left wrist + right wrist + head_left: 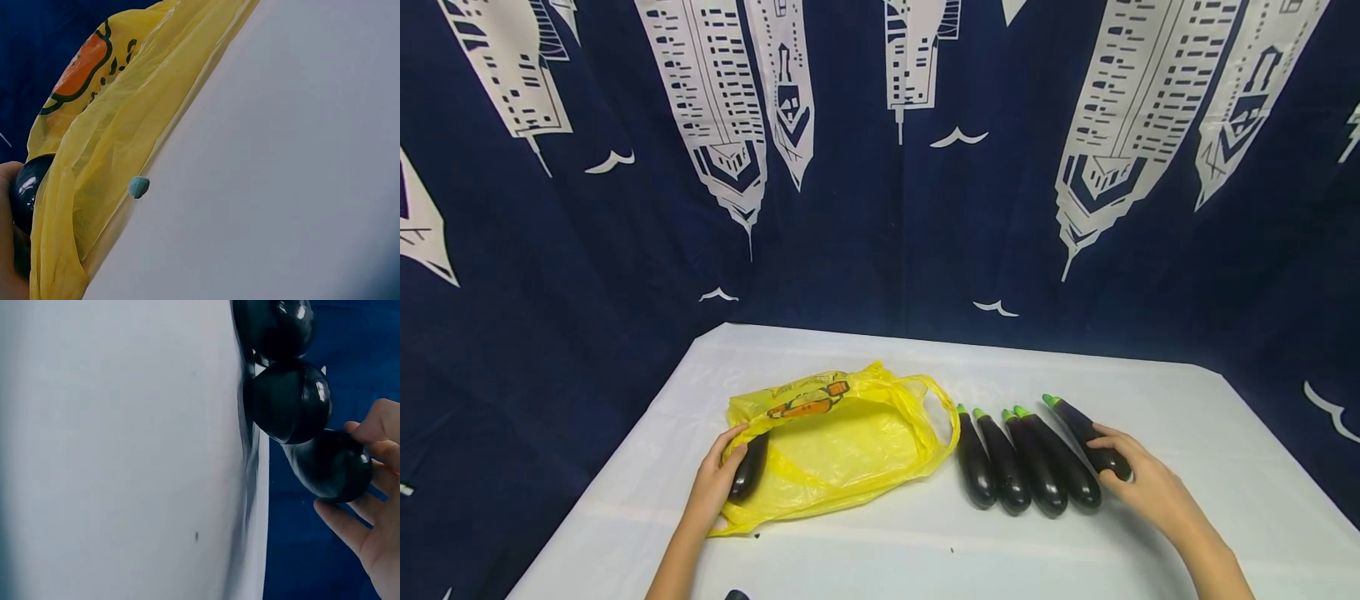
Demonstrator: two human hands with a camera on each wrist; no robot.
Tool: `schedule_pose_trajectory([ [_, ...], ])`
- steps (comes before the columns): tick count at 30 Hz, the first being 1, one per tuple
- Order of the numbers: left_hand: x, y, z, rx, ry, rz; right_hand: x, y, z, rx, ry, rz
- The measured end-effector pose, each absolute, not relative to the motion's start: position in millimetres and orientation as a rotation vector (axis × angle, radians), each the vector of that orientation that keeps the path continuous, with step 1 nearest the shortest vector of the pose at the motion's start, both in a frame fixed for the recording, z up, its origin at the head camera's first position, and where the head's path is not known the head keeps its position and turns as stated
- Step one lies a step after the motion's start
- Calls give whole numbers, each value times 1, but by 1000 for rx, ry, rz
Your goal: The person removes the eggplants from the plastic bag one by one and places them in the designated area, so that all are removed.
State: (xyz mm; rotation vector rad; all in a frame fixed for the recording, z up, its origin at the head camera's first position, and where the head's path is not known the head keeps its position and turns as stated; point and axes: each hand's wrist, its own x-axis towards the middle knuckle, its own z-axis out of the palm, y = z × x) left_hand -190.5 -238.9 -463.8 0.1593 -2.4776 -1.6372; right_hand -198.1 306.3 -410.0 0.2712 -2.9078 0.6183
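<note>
At the left end of the yellow plastic bag (850, 450), my left hand (718, 475) grips its edge. A dark eggplant (749, 471) lies in the bag's mouth right beside the thumb; its upper part is hidden under the plastic. The left wrist view shows this eggplant's rounded end (28, 190) between the hand and the yellow film. On the right, my right hand (1138, 479) holds another eggplant (1078, 425) around its thick end, green stem pointing away; in the right wrist view its glossy end (334, 465) sits between thumb and fingers.
Several eggplants (1011, 462) lie side by side between the bag and my right hand, green stems at the far end. A bag handle loop (953, 421) reaches the leftmost one. The white table (850, 567) ends at a dark blue printed cloth (887, 250) behind.
</note>
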Motion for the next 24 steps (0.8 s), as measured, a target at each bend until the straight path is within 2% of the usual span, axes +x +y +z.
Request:
schedule_pose_trajectory([
  [24, -190, -239, -464, 151, -2475, -1641, -199, 315, -434, 319, -2954, 841],
])
